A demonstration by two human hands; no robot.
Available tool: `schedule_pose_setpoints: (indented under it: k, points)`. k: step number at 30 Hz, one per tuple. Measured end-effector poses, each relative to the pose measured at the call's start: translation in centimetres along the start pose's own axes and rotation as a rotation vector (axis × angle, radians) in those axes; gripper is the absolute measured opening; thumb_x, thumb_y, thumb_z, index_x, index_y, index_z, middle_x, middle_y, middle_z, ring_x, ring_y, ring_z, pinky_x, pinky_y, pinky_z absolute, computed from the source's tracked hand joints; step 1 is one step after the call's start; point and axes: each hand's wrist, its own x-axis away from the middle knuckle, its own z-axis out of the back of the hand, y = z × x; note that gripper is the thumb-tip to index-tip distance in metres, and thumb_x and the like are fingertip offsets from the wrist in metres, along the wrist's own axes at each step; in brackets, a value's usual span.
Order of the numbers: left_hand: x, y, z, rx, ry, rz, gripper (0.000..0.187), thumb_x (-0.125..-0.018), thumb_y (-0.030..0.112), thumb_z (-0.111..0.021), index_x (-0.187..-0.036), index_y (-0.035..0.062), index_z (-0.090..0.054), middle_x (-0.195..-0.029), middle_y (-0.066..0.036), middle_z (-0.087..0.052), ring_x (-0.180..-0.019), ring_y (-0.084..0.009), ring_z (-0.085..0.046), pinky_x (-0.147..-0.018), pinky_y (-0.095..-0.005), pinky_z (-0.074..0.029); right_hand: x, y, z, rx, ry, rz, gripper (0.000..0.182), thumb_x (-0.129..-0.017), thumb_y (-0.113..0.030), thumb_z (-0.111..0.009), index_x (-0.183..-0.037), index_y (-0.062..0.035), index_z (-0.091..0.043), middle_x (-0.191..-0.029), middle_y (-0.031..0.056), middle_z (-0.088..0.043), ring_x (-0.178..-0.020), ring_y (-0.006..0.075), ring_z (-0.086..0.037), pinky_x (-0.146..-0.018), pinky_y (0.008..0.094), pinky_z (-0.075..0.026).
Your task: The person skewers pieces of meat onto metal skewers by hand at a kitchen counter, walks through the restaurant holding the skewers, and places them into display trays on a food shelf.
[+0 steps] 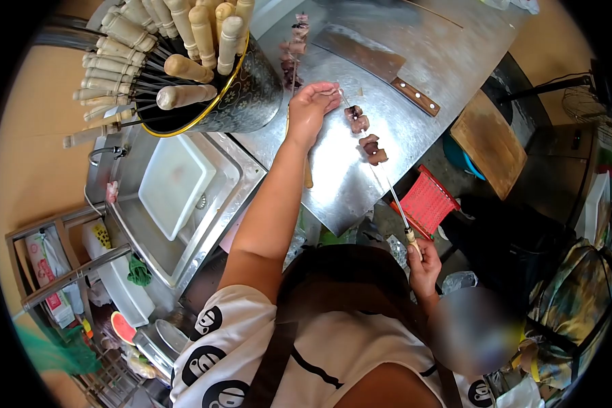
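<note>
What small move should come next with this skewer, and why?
Probably nudge the upper meat pieces toward the lower pieces with the left hand: a gap seems to part them, that hand is by the tip, and the right hand holds the skewer by its handle.
</note>
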Motion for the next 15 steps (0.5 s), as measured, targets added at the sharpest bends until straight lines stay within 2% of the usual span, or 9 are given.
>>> schedule_pose_setpoints:
  k: [4, 6, 8, 12, 15]
  points:
    - [0.41, 0.72, -0.04, 0.097, 0.038, 0.033, 0.013, -0.088, 0.004, -0.045, -0.094, -0.0027, -0.054, -0.098, -0.016, -0.06, -0.085, -0.0202, -0.062, -0.076, -0.0271, -0.05, 0.25, 0.1, 0.0, 0.047, -0.002, -0.002, 0.014, -0.084, -0.009, -0.059, -0.093, -0.0002, -0.055, -0.076, -0.0004, -0.054, -0.069, 0.006, -0.047, -0.064, 0.0197, -0.04]
    - [0.44, 0.8, -0.19, -0.051, 0.051, 0.009, 0.017, -0.088, 0.003, -0.044, -0.102, -0.0027, -0.051, -0.099, -0.017, -0.06, -0.086, -0.0203, -0.062, -0.075, -0.0276, -0.05, 0.22, -0.12, -0.18, 0.052, -0.008, -0.007, 0.014, -0.084, -0.01, -0.059, -0.093, -0.0004, -0.055, -0.076, -0.0006, -0.054, -0.069, 0.0059, -0.047, -0.064, 0.0197, -0.04]
    - [0.64, 1.04, -0.32, -0.06, 0.055, 0.011, 0.019, -0.088, 0.003, -0.043, -0.106, -0.0025, -0.048, -0.099, -0.017, -0.06, -0.086, -0.0204, -0.062, -0.075, -0.0279, -0.05, 0.2, -0.28, -0.45, 0.104, -0.01, 0.068, 0.011, -0.085, -0.007, -0.056, -0.093, -0.0004, -0.053, -0.067, -0.0024, -0.05, -0.058, 0.0029, -0.042, -0.052, 0.0178, -0.034]
    - [0.52, 0.86, 0.05, -0.019, 0.045, 0.058, 0.026, -0.088, 0.002, -0.043, -0.114, -0.0021, -0.04, -0.101, -0.018, -0.059, -0.086, -0.0209, -0.062, -0.075, -0.0277, -0.049, 0.21, -0.1, -0.5, 0.132, -0.008, 0.076, 0.011, -0.085, -0.007, -0.056, -0.093, -0.0005, -0.053, -0.068, -0.0022, -0.051, -0.059, 0.0032, -0.043, -0.053, 0.0178, -0.035]
    - [0.41, 0.56, 0.31, 0.051, 0.003, 0.068, 0.025, -0.088, 0.002, -0.043, -0.113, -0.0025, -0.042, -0.102, -0.017, -0.059, -0.087, -0.0214, -0.062, -0.078, -0.0277, -0.049, 0.16, 0.02, -0.54, 0.131, -0.011, 0.083, 0.012, -0.085, -0.008, -0.057, -0.094, -0.0003, -0.054, -0.069, -0.0021, -0.052, -0.059, 0.0032, -0.043, -0.054, 0.0177, -0.036]
